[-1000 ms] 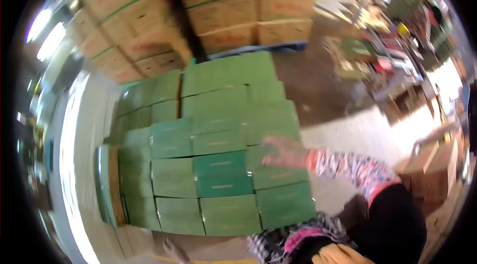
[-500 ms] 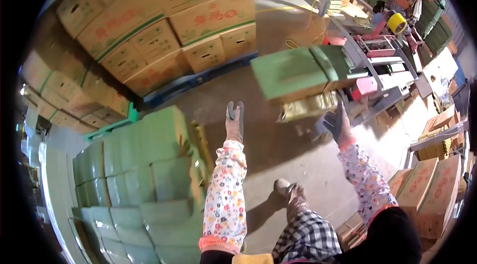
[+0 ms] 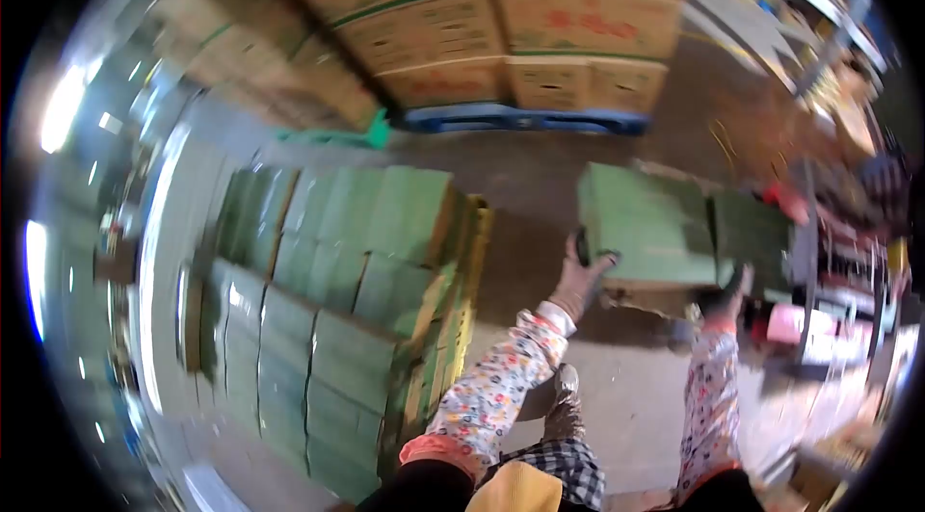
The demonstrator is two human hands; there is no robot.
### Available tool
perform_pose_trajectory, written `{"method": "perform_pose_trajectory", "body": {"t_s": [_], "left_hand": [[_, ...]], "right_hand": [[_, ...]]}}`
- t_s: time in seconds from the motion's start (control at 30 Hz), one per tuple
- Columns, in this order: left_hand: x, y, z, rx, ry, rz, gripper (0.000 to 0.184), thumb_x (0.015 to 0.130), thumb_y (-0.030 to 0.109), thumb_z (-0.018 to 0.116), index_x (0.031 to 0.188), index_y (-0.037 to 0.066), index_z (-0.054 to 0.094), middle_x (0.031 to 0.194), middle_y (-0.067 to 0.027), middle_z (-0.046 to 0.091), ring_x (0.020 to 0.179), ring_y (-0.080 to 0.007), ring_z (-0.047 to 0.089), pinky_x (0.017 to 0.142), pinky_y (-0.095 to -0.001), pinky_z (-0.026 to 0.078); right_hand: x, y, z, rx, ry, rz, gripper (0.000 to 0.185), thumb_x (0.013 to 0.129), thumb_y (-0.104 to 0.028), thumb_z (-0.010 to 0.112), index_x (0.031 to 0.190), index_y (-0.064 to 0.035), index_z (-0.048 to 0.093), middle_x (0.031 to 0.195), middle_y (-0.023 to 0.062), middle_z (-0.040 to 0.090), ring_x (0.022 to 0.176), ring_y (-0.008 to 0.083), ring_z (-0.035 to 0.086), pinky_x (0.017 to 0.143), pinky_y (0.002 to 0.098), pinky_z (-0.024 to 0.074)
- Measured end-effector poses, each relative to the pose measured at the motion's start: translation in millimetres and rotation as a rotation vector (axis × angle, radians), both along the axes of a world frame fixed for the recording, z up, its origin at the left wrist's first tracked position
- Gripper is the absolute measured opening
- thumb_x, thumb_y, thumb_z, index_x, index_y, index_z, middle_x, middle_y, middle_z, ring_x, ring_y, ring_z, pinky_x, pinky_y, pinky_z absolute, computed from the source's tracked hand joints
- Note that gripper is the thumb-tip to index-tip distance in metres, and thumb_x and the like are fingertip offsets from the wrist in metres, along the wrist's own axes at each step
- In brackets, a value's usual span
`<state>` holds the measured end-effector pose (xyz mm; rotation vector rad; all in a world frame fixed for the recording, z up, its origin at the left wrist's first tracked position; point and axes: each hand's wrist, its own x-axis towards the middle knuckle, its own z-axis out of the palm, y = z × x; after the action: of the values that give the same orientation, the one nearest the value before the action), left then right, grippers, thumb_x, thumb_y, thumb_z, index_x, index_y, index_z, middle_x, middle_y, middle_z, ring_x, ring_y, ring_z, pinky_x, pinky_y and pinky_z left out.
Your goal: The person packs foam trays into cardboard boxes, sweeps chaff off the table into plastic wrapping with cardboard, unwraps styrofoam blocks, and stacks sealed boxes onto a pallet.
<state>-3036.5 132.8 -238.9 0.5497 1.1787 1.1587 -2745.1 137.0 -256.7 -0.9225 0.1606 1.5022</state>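
Observation:
A green-topped carton [image 3: 650, 223] sits at the near end of a roller conveyor, with a second, darker green carton [image 3: 753, 235] right behind it. At the first carton's near left corner is my left hand [image 3: 580, 276], gloved, thumb and fingers spread apart. My right hand [image 3: 727, 298], also gloved, is by the near side where the two cartons meet, its fingers stretched out. Whether either hand presses on the cardboard cannot be made out through the blur.
To my left, green cartons [image 3: 332, 319] are stacked on a yellow pallet [image 3: 474, 271]. Brown printed cartons [image 3: 588, 26] stand on a blue pallet [image 3: 525, 119] ahead, more on a green pallet [image 3: 371, 134]. A machine frame [image 3: 809, 271] with pink parts is at right.
My view has swung to the right cartons' near side, and both hands have come closer to them. My left hand has moved from over the floor to the first carton's corner.

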Motion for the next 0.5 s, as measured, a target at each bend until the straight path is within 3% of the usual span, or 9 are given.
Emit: {"method": "perform_pose_trajectory", "body": {"t_s": [0.03, 0.1, 0.13, 0.2, 0.23, 0.3, 0.37, 0.4, 0.5], "left_hand": [[-7.7, -13.8, 0.6, -0.007, -0.020, 0.019, 0.082, 0.071, 0.013, 0.073, 0.135, 0.007, 0.022, 0.128, -0.0082, 0.039, 0.118, -0.0202, 0.038, 0.096, -0.0302, 0.036], [-36.1, -57.0, 18.3, 0.025, -0.057, 0.113, 0.082, 0.071, 0.007, 0.071, 0.137, 0.008, 0.022, 0.130, -0.0079, 0.038, 0.121, -0.0185, 0.036, 0.099, -0.0314, 0.035], [-56.1, -83.9, 36.3, 0.047, -0.037, 0.154, 0.082, 0.071, 0.006, 0.071, 0.137, 0.008, 0.022, 0.131, -0.0080, 0.037, 0.121, -0.0185, 0.035, 0.099, -0.0317, 0.035], [-121.7, -159.4, 76.9, 0.074, 0.011, 0.268, 0.082, 0.071, 0.003, 0.070, 0.137, 0.008, 0.022, 0.133, -0.0082, 0.036, 0.123, -0.0185, 0.034, 0.101, -0.0324, 0.034], [-156.0, -199.4, 81.8, 0.124, 0.049, 0.325, 0.081, 0.071, 0.005, 0.070, 0.137, 0.007, 0.023, 0.135, -0.0094, 0.033, 0.124, -0.0192, 0.032, 0.101, -0.0320, 0.033], [-228.4, -285.5, 90.3, 0.112, 0.156, 0.479, 0.083, 0.072, 0.010, 0.071, 0.137, 0.007, 0.020, 0.136, -0.0104, 0.030, 0.125, -0.0195, 0.031, 0.102, -0.0306, 0.032], [-285.9, -371.6, 110.5, 0.105, 0.136, 0.742, 0.085, 0.072, 0.015, 0.071, 0.138, 0.007, 0.018, 0.136, -0.0110, 0.028, 0.125, -0.0214, 0.031, 0.101, -0.0324, 0.032], [-315.3, -411.3, 119.1, 0.219, 0.033, 0.879, 0.086, 0.072, 0.016, 0.071, 0.138, 0.007, 0.016, 0.134, -0.0114, 0.029, 0.124, -0.0233, 0.032, 0.100, -0.0354, 0.034], [-415.0, -527.9, 113.7, 0.228, 0.231, 1.111, 0.088, 0.073, 0.030, 0.067, 0.139, 0.007, 0.014, 0.133, -0.0125, 0.030, 0.121, -0.0246, 0.034, 0.097, -0.0368, 0.035]], "right_hand": [[1.4, -6.3, -0.1, -0.118, 0.032, 0.069, 0.068, 0.079, -0.057, 0.053, 0.131, -0.0161, 0.039, 0.130, 0.0031, 0.043, 0.116, 0.0249, 0.042, 0.098, 0.0421, 0.0328], [-38.5, -44.8, 28.0, 0.033, -0.066, 0.070, 0.069, 0.080, -0.057, 0.051, 0.134, -0.0150, 0.036, 0.133, 0.0037, 0.040, 0.119, 0.0262, 0.040, 0.099, 0.0438, 0.0315], [-89.5, -56.1, 80.4, -0.131, -0.109, 0.039, 0.069, 0.081, -0.056, 0.050, 0.134, -0.0144, 0.036, 0.134, 0.0042, 0.040, 0.120, 0.0270, 0.039, 0.100, 0.0447, 0.0313], [-156.4, -92.8, 94.0, -0.042, -0.087, 0.204, 0.068, 0.082, -0.057, 0.047, 0.134, -0.0138, 0.035, 0.135, 0.0052, 0.039, 0.121, 0.0278, 0.038, 0.100, 0.0455, 0.0311], [-187.9, -115.4, 84.4, 0.214, 0.021, 0.393, 0.068, 0.083, -0.057, 0.045, 0.134, -0.0138, 0.035, 0.135, 0.0058, 0.038, 0.121, 0.0278, 0.038, 0.100, 0.0455, 0.0311], [-276.4, -145.0, 81.1, 0.272, 0.150, 0.554, 0.067, 0.084, -0.057, 0.043, 0.135, -0.0137, 0.034, 0.136, 0.0062, 0.037, 0.123, 0.0279, 0.036, 0.101, 0.0454, 0.0309], [-379.9, -185.2, 116.5, 0.306, 0.046, 0.757, 0.063, 0.086, -0.054, 0.043, 0.134, -0.0139, 0.035, 0.135, 0.0058, 0.038, 0.124, 0.0266, 0.036, 0.101, 0.0452, 0.0306], [-438.7, -200.5, 125.2, 0.256, 0.008, 0.829, 0.062, 0.086, -0.052, 0.044, 0.134, -0.0136, 0.035, 0.136, 0.0057, 0.037, 0.124, 0.0268, 0.036, 0.101, 0.0441, 0.0306], [-602.0, -264.4, 106.9, 0.339, 0.071, 0.994, 0.057, 0.086, -0.045, 0.048, 0.132, -0.0126, 0.037, 0.137, 0.0062, 0.036, 0.123, 0.0269, 0.036, 0.102, 0.0399, 0.0306]]}}
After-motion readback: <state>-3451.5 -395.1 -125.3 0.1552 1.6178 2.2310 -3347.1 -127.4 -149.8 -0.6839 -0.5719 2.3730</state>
